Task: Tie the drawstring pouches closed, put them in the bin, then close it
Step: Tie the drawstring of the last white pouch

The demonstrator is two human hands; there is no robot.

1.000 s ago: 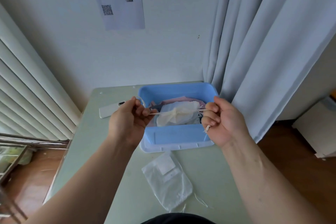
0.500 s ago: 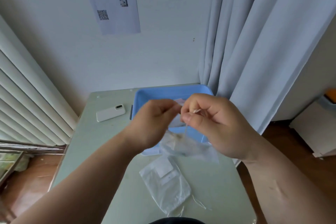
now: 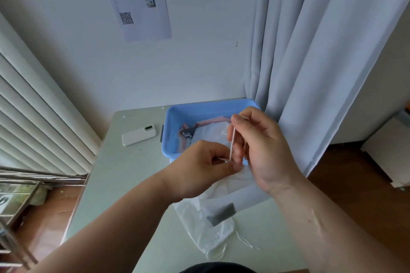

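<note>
Two hands meet above the tabletop's middle. The left hand pinches the neck of a white pouch. The right hand pinches its cord, stretched taut upward. A second pouch lies flat by the near edge. One open blue bin at the far right corner holds a third pouch. One white phone lies just left of the bin.

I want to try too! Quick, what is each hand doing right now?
Left hand: pinching the drawstring at the pouch neck.
Right hand: pinching the same drawstring higher up.
</note>
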